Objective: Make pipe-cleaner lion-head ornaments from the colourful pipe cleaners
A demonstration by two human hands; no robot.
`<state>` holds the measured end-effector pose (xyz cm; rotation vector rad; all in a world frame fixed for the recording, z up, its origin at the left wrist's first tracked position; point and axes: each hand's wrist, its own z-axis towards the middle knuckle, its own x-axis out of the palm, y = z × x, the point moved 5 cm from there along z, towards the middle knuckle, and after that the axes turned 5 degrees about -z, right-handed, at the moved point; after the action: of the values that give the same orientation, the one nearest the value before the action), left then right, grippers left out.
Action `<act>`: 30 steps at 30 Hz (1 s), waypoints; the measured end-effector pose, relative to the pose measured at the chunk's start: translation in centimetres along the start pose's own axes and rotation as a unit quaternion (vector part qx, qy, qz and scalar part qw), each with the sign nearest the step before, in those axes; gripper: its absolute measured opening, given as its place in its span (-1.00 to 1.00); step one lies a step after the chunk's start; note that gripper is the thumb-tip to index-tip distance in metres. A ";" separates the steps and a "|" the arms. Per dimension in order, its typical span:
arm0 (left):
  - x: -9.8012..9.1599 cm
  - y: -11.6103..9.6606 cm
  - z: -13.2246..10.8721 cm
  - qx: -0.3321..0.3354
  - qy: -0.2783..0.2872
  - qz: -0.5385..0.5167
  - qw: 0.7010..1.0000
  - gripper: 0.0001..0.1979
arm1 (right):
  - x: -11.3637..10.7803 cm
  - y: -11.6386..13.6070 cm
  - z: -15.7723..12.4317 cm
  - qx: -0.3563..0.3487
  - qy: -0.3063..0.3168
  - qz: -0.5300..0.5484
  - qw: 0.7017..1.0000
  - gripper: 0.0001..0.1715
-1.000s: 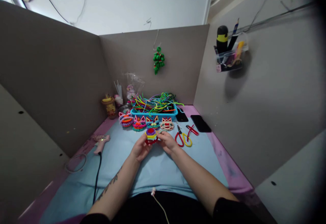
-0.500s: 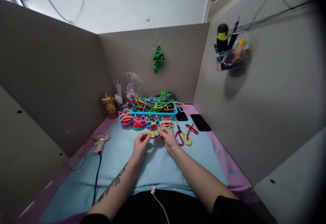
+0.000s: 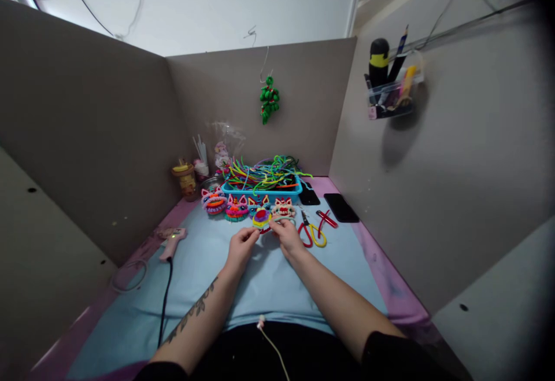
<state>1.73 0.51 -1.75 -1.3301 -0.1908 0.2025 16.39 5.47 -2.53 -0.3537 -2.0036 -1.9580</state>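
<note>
My left hand (image 3: 240, 247) and my right hand (image 3: 287, 237) both pinch a small round pipe-cleaner piece (image 3: 261, 218), coiled in purple, red and yellow, and hold it over the light blue mat (image 3: 269, 283). Their fingertips are closed on its lower edge. Just behind it stands a row of colourful pipe-cleaner faces (image 3: 236, 209) with pointed ears. A blue tray (image 3: 260, 189) heaped with loose pipe cleaners sits behind that row.
Red and yellow scissors (image 3: 309, 232) and red pliers (image 3: 325, 220) lie right of my hands. Two dark phones (image 3: 340, 207) rest near the right partition. A pink glue gun (image 3: 170, 241) with its black cord lies at left. Grey partitions enclose the desk on three sides.
The coiled piece was tipped from upright to lying flatter and moved away from me toward the row of faces. Both hands shifted forward with it.
</note>
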 end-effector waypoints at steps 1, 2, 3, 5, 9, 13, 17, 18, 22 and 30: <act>0.1 -0.1 0.0 -0.001 0.003 -0.001 1.000 -0.73 | 0.1 0.1 -0.1 0.003 0.002 0.000 1.000 -0.61; 0.1 -0.2 -0.1 -0.004 0.007 0.000 1.000 -0.73 | 0.2 0.1 -0.2 0.006 0.007 0.002 1.000 -0.61; 0.2 -0.3 -0.1 -0.007 0.011 0.001 1.000 -0.74 | 0.3 0.2 -0.3 0.011 0.014 0.004 1.000 -0.62; 0.4 -0.7 -0.3 -0.014 0.013 0.009 1.000 -0.74 | 0.6 0.3 -0.5 0.019 0.037 0.007 0.999 -0.65; 0.3 -1.3 -0.5 -0.008 -0.011 0.020 1.000 -0.75 | 1.1 0.4 -0.9 0.037 0.065 0.024 0.997 -0.71; 0.1 -1.6 -0.5 0.011 -0.033 0.004 0.999 -0.77 | 1.0 0.6 -1.0 0.030 0.040 0.023 0.998 -0.79; 0.0 -1.7 -0.5 0.017 -0.040 -0.007 0.999 -0.77 | 1.0 0.9 -1.1 0.002 0.031 -0.007 1.000 -0.85; 0.0 -1.7 -0.5 0.015 -0.041 -0.012 0.999 -0.76 | 1.0 0.9 -1.1 0.001 0.032 -0.012 0.999 -0.85; 0.0 -1.7 -0.6 0.002 -0.050 -0.030 0.998 -0.74 | 1.0 0.6 -1.1 0.013 0.038 -0.019 0.999 -0.82; 0.3 -2.7 -0.9 0.059 -0.032 0.071 0.995 -0.81 | 0.6 -0.6 -0.9 0.100 0.028 0.023 0.994 -0.63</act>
<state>2.36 -0.86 0.66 -1.2207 -0.1352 0.3723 15.70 4.51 -2.85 -0.2915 -2.1129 -1.7010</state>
